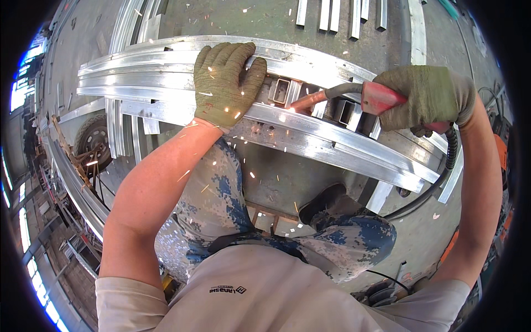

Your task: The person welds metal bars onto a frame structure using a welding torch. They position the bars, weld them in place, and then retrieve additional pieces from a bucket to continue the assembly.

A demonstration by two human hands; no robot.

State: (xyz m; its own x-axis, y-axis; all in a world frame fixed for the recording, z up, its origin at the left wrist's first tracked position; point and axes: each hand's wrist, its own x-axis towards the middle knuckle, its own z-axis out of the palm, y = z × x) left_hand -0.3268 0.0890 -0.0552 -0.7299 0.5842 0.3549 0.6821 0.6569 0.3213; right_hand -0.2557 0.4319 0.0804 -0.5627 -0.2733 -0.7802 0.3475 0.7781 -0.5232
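In a green knit work glove, my left hand (pixel 225 83) lies flat across the long silvery metal rails, fingers stretched out and thumb apart. My right hand (pixel 423 98), gloved the same way, is wrapped round a welding torch (pixel 383 98) with a red handle. The torch's copper-coloured nozzle (pixel 308 100) points left and down at the near rail (pixel 332 133). A bright spot glows at its tip, and sparks fly around it and over my left glove. Between the near rail and the far rail (pixel 310 54) sit short box-section pieces (pixel 281 91), right beside the nozzle.
A black cable (pixel 423 202) runs from the torch down past the rails' right end. Several loose metal bars (pixel 355 19) lie on the floor at the far side. A wheel (pixel 94 141) stands at the left. My legs in camouflage trousers (pixel 218 188) are close below the rails.
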